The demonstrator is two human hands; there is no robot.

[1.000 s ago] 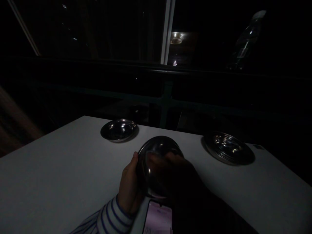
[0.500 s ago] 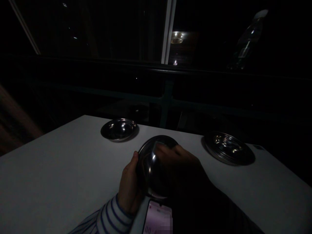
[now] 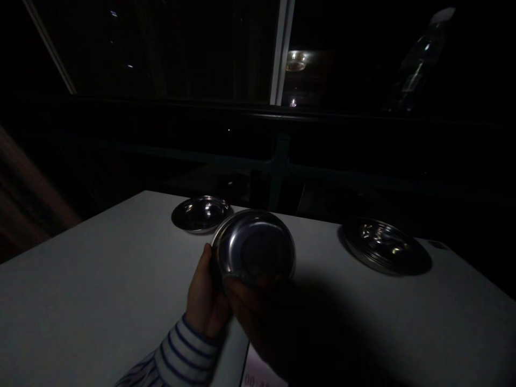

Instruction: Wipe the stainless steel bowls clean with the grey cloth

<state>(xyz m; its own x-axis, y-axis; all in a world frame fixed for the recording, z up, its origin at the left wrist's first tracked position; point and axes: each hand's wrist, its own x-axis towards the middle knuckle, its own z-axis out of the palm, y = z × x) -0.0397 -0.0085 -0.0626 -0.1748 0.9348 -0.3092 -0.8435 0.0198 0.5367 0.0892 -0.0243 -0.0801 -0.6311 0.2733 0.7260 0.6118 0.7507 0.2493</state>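
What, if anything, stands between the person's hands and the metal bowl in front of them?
Nothing visible separates the left hand from the metal bowl, which it holds at the left side. The right hand is at the near side, in shadow too deep to tell whether anything lies under it.

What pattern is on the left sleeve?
The sleeve has dark blue stripes on white, clearest in the head view.

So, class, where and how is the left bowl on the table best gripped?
Probably pinch the left bowl at its near-left rim, coming from the near left. It sits open side up, its wall flaring out to that rim, and the held bowl crowds its right side in this view.
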